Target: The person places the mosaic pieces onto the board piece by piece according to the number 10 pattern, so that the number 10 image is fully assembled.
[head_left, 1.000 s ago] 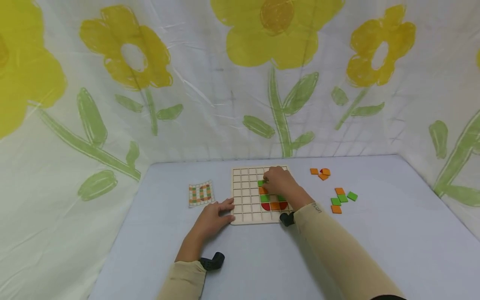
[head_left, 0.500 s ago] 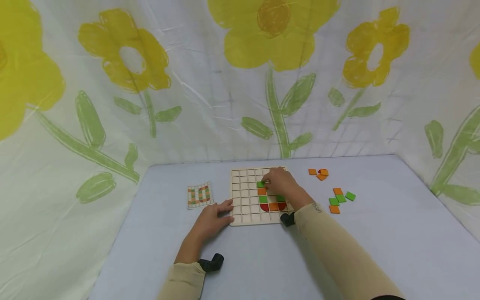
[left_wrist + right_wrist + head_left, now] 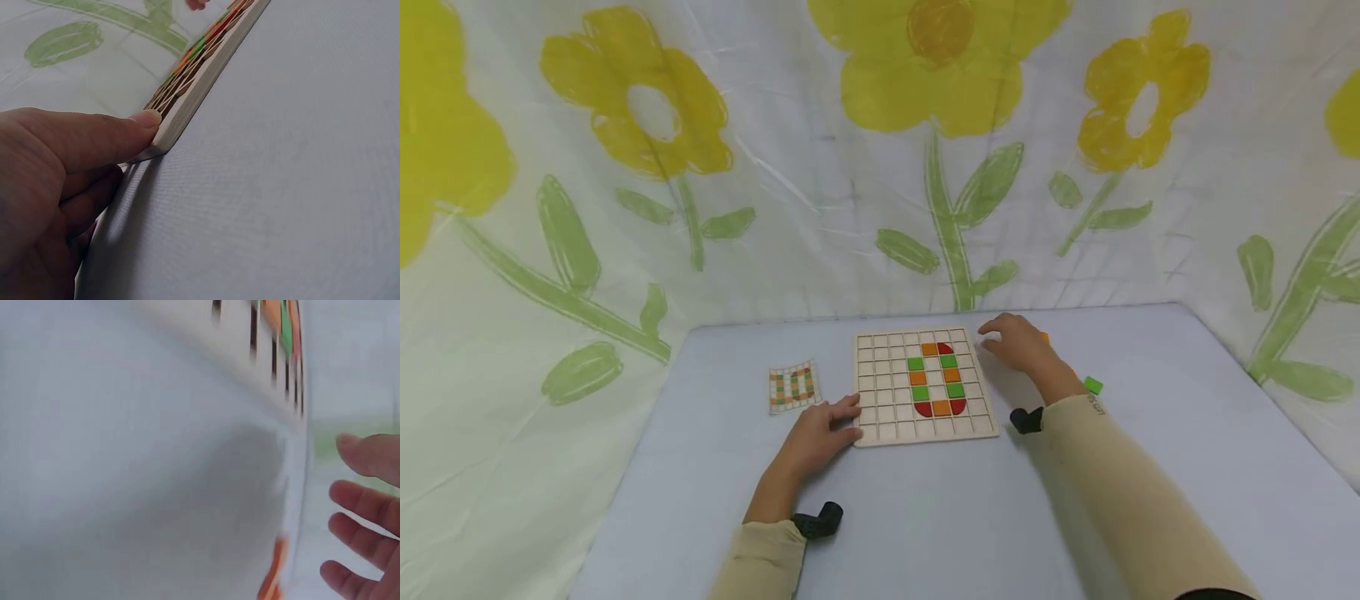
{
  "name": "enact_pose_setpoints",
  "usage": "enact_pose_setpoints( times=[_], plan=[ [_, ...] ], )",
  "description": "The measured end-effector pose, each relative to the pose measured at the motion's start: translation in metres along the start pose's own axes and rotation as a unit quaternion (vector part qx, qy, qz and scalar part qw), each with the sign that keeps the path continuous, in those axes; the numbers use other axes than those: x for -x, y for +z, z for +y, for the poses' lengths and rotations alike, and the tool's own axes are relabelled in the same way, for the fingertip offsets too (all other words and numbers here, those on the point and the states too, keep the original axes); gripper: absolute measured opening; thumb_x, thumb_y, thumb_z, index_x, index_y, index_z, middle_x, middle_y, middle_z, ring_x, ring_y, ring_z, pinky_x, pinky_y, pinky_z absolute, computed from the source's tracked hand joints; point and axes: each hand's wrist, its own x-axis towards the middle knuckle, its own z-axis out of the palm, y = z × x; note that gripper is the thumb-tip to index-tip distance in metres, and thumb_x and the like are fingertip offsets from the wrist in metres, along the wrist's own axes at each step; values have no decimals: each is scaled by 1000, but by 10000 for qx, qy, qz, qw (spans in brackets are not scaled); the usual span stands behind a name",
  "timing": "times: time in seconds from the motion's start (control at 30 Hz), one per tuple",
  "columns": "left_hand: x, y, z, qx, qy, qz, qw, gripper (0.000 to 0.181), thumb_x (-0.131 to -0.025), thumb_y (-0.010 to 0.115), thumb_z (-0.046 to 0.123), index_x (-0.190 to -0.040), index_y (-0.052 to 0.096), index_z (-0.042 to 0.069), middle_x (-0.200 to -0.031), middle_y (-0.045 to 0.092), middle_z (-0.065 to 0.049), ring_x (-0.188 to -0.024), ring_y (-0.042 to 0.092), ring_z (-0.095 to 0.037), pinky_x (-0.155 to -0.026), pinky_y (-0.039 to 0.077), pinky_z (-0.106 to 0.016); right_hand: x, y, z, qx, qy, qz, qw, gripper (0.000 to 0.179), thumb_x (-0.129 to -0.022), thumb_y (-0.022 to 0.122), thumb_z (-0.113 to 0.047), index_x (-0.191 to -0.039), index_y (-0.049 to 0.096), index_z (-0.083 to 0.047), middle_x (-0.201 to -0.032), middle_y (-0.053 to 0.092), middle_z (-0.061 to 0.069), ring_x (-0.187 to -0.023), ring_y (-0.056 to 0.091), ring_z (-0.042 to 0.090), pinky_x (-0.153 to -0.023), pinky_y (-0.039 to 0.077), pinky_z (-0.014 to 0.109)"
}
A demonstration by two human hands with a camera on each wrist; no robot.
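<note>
A pale wooden grid board [image 3: 880, 417] lies flat on the table, carrying a ring of green, orange and red tiles. The orange tile [image 3: 929, 348] and rounded red tile [image 3: 945, 348] sit at the ring's far end. My left hand [image 3: 812, 437] holds the board by its left edge; in the left wrist view the thumb [image 3: 134, 125] rests on top of the corner, its other fingers lower down. My right hand [image 3: 1018, 343] is just off the board's far right edge, fingers apart, with nothing visible in it. The right wrist view is blurred.
Left of the board lies a small card [image 3: 793, 387] with a coloured grid pattern. A loose green tile [image 3: 1093, 385] and an orange tile [image 3: 1045, 337] show beside the right arm, which hides other tiles. Behind the table hangs a flowered curtain [image 3: 820, 275].
My right hand has left the tile ring and moved right, off the board, uncovering the ring's far and right sides. The left hand stays at the board's edge. The head view has shifted slightly.
</note>
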Motion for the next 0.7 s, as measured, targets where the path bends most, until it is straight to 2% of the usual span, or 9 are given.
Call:
enact_pose_setpoints(
  times=[0.07,0.17,0.27,0.37,0.47,0.57,0.63,0.7],
  plan=[
    [-1,-1,1,-14,2,8,10000,40,-87,75,22,-125,69,10,-144,53,9,-140,44,-18,-121,26,-45,3,-5,18,-105,276,51,9996,34,-98,57,-15,-129,63,-3,-135,57,24,-128,49,43,-108,40,56],
    [-2,-2,1,-17,15,14,10000,39,-87,75,21,-124,69,10,-143,54,7,-139,45,-20,-120,27,-48,8,-10,40,-260,708,14,9971,42,-98,55,-17,-137,55,-1,-141,49,27,-129,46,46,-108,38,59],
    [-2,-1,1,-22,-13,-17,10000,39,-87,75,22,-124,69,11,-144,54,8,-140,44,-20,-120,27,-48,14,-12,55,-440,1129,-214,9924,52,-98,57,-22,-144,46,-1,-147,42,28,-133,40,48,-110,35,61],
    [-3,0,0,-14,-40,-18,10000,39,-87,75,22,-124,69,11,-144,54,9,-140,44,-19,-121,26,-47,19,-11,65,-469,1306,-432,9894,54,-98,57,-25,-145,44,-2,-150,39,27,-138,34,48,-113,30,62],
    [-3,1,0,-6,-59,3,10000,40,-87,75,22,-124,69,11,-144,53,9,-141,43,-20,-121,25,-47,22,-9,71,-394,1179,-320,9917,45,-99,59,-27,-136,56,-2,-145,47,26,-133,40,47,-111,34,61],
    [-3,2,0,-7,-82,5,10000,39,-87,75,23,-124,69,12,-145,53,9,-142,40,-22,-121,25,-48,26,-7,73,-424,1082,64,9932,32,-98,60,-24,-122,68,-4,-132,60,23,-121,52,43,-103,43,58],
    [-2,3,-1,-16,-99,11,9999,39,-87,75,23,-124,69,12,-145,53,8,-143,39,-24,-121,25,-49,27,-6,74,-500,1090,263,9924,26,-97,61,-19,-116,71,-4,-125,64,22,-113,57,40,-97,47,55],
    [-1,3,0,-16,-109,18,9999,39,-87,75,23,-124,69,12,-145,53,8,-143,40,-24,-121,25,-49,28,-6,75,-641,1141,365,9907,25,-97,60,-12,-118,70,-4,-122,66,21,-109,58,37,-96,49,53]
  ],
)
